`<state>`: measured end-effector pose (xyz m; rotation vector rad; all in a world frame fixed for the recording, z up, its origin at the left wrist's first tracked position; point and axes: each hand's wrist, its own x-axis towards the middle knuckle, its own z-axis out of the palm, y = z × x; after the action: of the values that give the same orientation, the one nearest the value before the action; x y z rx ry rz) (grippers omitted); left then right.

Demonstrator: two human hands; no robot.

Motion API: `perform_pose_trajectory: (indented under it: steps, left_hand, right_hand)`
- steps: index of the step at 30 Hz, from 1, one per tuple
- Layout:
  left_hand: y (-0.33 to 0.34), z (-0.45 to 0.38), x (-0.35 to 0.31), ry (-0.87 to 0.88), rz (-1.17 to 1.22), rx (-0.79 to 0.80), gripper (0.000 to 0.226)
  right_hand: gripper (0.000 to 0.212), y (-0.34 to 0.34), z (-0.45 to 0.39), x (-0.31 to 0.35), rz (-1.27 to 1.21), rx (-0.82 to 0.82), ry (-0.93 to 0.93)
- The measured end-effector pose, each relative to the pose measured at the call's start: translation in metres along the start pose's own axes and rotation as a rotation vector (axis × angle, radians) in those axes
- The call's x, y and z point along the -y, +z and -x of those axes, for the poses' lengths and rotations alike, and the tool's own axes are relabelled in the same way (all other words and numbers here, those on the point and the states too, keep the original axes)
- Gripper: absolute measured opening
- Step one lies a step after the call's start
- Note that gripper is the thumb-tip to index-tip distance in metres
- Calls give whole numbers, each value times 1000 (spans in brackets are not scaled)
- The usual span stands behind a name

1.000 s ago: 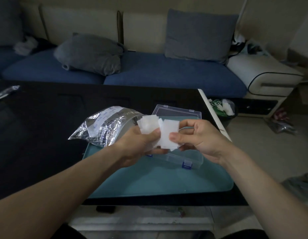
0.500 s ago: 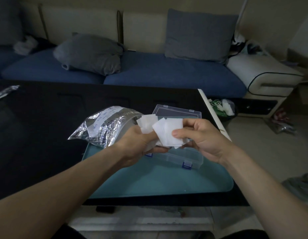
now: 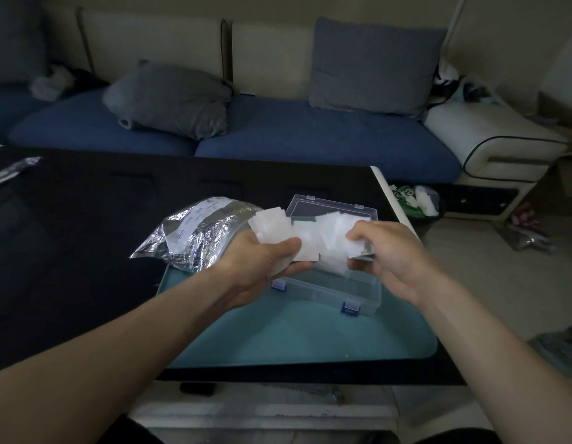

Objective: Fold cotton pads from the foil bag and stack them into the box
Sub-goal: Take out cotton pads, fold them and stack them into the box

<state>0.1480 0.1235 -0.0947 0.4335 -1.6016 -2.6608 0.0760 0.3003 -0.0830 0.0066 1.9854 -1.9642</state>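
Observation:
Both hands hold white cotton pads above the clear plastic box [image 3: 339,291], which lies open with blue latches on a teal mat [image 3: 294,338]. My left hand [image 3: 256,261] grips a small bunch of pads [image 3: 272,225] between thumb and fingers. My right hand [image 3: 387,251] pinches one pad [image 3: 332,248] that is stretched out toward the left hand's bunch. The crumpled silver foil bag [image 3: 198,232] lies just left of my left hand, partly on the mat. The box's inside is mostly hidden behind the pads and hands.
The mat lies at the right end of a black table [image 3: 70,251], whose right edge [image 3: 393,203] drops to the floor. A blue sofa with grey cushions [image 3: 169,97] stands beyond. A small bin with rubbish [image 3: 416,200] sits on the floor right of the table.
My right hand has moved right and pulled one pad away from the bunch, spreading it out. The left hand has stayed in place with its pads.

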Motion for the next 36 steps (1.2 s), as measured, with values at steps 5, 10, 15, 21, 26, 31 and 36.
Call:
perform_pose_trajectory:
  steps: [5,10,15,21,26,31,36]
  left_hand:
    - [1,-4,1,65,-12,-116,13]
    - [7,2,2,107,-133,9,13]
    - [8,4,0,-1,-87,63,14]
    - [2,-1,-2,-15,-48,14,19]
    - [2,0,-2,-111,-207,82,39]
    - [2,5,-7,-211,-242,375,56]
    - [-6,5,-10,-206,-376,335,30]
  right_hand:
    - [9,2,6,4,-133,167,23]
    - [13,15,9,-8,254,151,7]
    - [19,13,5,-9,339,101,-98]
    - [27,-1,8,5,54,154,-136]
    - [51,4,17,5,287,312,-160]
    - [51,19,7,-2,542,96,-333]
    - [107,14,2,-2,709,334,-437]
